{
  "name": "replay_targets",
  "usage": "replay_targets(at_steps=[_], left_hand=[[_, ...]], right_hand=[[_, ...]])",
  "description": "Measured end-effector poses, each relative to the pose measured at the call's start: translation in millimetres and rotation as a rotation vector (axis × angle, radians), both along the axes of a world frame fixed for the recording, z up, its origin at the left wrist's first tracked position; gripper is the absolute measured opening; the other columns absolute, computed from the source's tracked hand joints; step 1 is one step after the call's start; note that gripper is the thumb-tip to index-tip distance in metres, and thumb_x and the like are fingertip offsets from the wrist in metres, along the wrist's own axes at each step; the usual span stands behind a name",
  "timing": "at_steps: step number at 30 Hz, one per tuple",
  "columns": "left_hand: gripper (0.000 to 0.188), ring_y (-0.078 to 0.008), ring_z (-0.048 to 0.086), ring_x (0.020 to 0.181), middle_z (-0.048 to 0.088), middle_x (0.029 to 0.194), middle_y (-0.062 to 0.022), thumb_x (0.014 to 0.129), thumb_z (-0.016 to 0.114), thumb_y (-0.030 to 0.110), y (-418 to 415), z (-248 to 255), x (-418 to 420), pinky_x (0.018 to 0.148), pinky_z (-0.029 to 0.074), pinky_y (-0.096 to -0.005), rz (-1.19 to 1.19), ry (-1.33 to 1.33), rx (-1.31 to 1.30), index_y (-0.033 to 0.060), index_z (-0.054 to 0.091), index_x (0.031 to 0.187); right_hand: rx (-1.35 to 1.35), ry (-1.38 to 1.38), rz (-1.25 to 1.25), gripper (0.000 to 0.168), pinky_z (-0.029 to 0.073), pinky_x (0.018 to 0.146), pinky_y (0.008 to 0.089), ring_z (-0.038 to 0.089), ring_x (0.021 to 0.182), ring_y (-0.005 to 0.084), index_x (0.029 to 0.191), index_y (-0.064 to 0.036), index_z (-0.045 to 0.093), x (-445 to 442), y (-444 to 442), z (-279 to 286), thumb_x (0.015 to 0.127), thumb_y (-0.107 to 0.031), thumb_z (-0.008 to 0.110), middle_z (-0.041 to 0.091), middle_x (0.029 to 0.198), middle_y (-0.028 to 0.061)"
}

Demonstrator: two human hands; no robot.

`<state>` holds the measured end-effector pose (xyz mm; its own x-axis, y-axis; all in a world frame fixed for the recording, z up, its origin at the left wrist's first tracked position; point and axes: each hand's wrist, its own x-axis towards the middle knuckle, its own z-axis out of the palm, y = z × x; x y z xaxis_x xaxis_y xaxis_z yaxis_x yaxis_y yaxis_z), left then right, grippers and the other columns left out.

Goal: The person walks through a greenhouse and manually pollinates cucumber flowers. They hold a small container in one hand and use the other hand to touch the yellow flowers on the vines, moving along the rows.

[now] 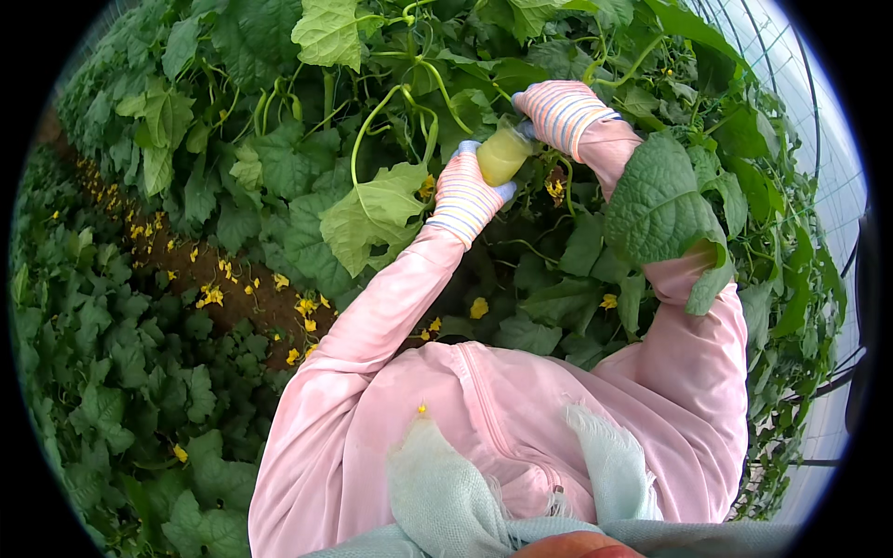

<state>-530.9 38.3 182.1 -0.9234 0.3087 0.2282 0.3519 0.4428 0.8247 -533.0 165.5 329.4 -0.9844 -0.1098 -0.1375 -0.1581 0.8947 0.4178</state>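
In a striped knit glove with blue fingertips, my left hand [466, 192] is wrapped around a small clear container [504, 155] of cloudy yellow-green content, tilted among the vines. My right hand [566, 115], gloved the same way, bends in from the right at the container's mouth. Its blue fingertips are close to the rim, and whether they hold anything is hidden. A slender young gourd fruit [432, 138] hangs just left of the container. Below my left wrist spreads a pale lobed leaf [380, 213].
Dense climbing gourd vines [279, 160] rise ahead. One broad leaf [663, 199] covers part of my right forearm. Fallen yellow flowers [211, 296] dot the soil path [251, 307] at left, beside another leafy row [118, 363]. Netting [820, 164] and pale plastic sheeting stand at right.
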Motion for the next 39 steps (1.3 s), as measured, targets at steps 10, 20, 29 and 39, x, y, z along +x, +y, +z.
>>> replay_targets(at_steps=[10, 20, 29, 39], left_hand=[[0.071, -0.0331, 0.060, 0.092, 0.063, 0.099, -0.0162, 0.055, 0.081, 0.029, -15, 4, -2, 0.084, 0.048, -0.0368, 0.008, -0.028, -0.037, 0.0033, 0.046, 0.111], [0.068, -0.0348, 0.059, 0.091, 0.061, 0.099, -0.0175, 0.057, 0.080, 0.028, -6, -71, 26, 0.081, 0.048, -0.0402, 0.080, -0.050, 0.162, 0.0037, 0.045, 0.110], [0.073, -0.0312, 0.060, 0.090, 0.060, 0.100, -0.0165, 0.055, 0.083, 0.027, -9, -87, 31, 0.081, 0.048, -0.0376, 0.114, -0.017, 0.172, 0.0055, 0.045, 0.113], [0.073, -0.0314, 0.060, 0.090, 0.060, 0.100, -0.0168, 0.054, 0.084, 0.026, -13, -96, 34, 0.081, 0.049, -0.0377, 0.119, -0.014, 0.193, 0.0039, 0.045, 0.113]], right_hand=[[-0.243, 0.079, 0.026, 0.023, 0.049, 0.071, 0.0410, 0.062, 0.083, 0.0328, 0.097, -0.007, 0.062, -7, 8, 4, 0.077, -0.017, 0.064, 0.065, 0.087, 0.0133], [-0.451, 0.000, 0.006, 0.020, 0.047, 0.069, 0.0380, 0.061, 0.076, 0.0294, 0.093, -0.008, 0.063, -6, 35, 6, 0.076, -0.017, 0.067, 0.064, 0.083, 0.0120], [-0.493, -0.020, -0.068, 0.019, 0.048, 0.063, 0.0361, 0.061, 0.068, 0.0249, 0.094, -0.008, 0.063, 2, 30, 12, 0.076, -0.014, 0.067, 0.064, 0.080, 0.0111], [-0.441, 0.011, -0.026, 0.018, 0.047, 0.068, 0.0368, 0.061, 0.075, 0.0280, 0.093, -0.009, 0.063, 2, 30, 11, 0.076, -0.014, 0.067, 0.064, 0.081, 0.0114]])
